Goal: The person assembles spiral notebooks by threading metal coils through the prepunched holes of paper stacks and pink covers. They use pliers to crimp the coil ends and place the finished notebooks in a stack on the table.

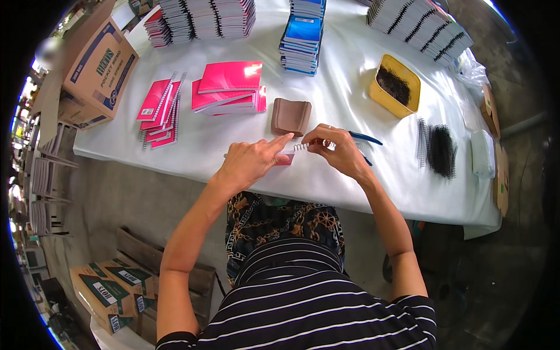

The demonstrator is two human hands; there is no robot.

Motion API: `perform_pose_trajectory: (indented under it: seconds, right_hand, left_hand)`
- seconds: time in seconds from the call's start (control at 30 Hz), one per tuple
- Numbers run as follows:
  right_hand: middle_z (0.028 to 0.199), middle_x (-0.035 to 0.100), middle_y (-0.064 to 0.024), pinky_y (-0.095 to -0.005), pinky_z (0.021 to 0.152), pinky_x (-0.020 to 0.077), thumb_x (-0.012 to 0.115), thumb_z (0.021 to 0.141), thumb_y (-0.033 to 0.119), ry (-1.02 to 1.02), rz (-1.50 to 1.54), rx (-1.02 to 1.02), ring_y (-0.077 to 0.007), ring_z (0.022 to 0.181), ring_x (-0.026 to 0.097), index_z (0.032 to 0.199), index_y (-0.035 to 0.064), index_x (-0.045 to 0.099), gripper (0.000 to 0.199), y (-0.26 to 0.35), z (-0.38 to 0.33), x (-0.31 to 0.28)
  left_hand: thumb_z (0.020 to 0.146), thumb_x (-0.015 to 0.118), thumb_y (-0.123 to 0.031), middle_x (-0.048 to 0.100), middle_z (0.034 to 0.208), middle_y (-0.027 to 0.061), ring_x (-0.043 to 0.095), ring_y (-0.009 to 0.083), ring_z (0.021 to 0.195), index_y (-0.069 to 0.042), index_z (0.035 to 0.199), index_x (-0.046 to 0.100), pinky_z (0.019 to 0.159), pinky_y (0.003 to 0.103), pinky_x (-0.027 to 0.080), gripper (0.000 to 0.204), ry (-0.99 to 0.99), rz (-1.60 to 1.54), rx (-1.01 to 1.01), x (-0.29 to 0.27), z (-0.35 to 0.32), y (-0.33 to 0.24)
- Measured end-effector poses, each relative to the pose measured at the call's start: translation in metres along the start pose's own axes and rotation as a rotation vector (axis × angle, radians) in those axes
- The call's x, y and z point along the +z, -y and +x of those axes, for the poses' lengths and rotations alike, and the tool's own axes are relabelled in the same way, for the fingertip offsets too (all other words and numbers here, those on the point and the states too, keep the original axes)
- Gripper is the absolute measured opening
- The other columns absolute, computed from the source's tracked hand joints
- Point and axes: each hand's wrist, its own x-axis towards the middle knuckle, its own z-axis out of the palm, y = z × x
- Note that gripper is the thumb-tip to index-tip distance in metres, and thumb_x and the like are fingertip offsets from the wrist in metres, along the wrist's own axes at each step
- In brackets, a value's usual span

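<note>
The left hand (248, 161) is closing over a small pink notebook (284, 159) at the near edge of the desk (233, 128), just below a brown block (291, 115). The right hand (335, 149) is pinching a thin wire coil (301, 146) at the notebook's right end. That coil is looking light, springy, easily bent: gripping near the pages should suit; the notebook, likely flexible, is wanting gentle pressure along its spine.

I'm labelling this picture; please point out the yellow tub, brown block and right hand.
Yellow tub (387, 104), head view: near wall.
Brown block (290, 115), head view: upper face.
Right hand (340, 150), head view: back of hand.
</note>
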Motion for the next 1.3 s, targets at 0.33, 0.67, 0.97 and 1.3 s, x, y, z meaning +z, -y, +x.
perform_pose_trajectory:
  seconds: [0.33,0.67,0.97,1.3]
  right_hand:
    - [0.089,0.061,-0.0029,-0.0345,0.073,0.0477,0.073,0.071,-0.008,-0.059,0.046,-0.181,-0.0188,0.085,0.058,0.086,0.0045,0.063,0.021,-0.009,-0.002,0.007]
    - [0.093,0.062,-0.0052,-0.0356,0.074,0.0488,0.069,0.074,-0.009,-0.049,-0.047,-0.296,-0.0234,0.088,0.060,0.090,0.0056,0.061,0.023,-0.018,-0.006,0.013]
    - [0.073,0.056,-0.0131,-0.0414,0.067,0.0483,0.064,0.087,0.010,-0.025,-0.462,-0.304,-0.0309,0.074,0.060,0.098,0.0042,0.057,0.015,0.016,-0.008,0.007]
    - [0.124,0.057,-0.0174,-0.0438,0.095,0.0451,0.078,0.072,0.026,0.029,-0.687,-0.467,-0.0382,0.114,0.054,0.102,0.0088,0.063,0.037,-0.048,0.073,-0.009]
  left_hand:
    - [0.091,0.061,-0.034,0.067,0.079,0.0057,0.064,0.0264,0.058,-0.023,0.138,0.050,0.049,0.040,0.049,0.050,0.008,-0.024,-0.001,-0.002,0.002,0.002]
    - [0.091,0.060,-0.035,0.068,0.080,0.0051,0.065,0.0267,0.060,-0.024,0.140,0.048,0.052,0.041,0.050,0.052,0.047,-0.019,-0.009,-0.003,0.002,0.004]
    - [0.090,0.060,-0.040,0.069,0.085,0.0057,0.066,0.0268,0.061,-0.026,0.142,0.045,0.052,0.040,0.051,0.056,0.068,-0.003,-0.044,-0.002,0.005,-0.002]
    - [0.092,0.053,-0.050,0.069,0.112,-0.0031,0.071,0.0207,0.078,-0.039,0.137,0.050,0.061,0.037,0.057,0.046,0.142,-0.080,0.041,0.012,-0.006,0.011]
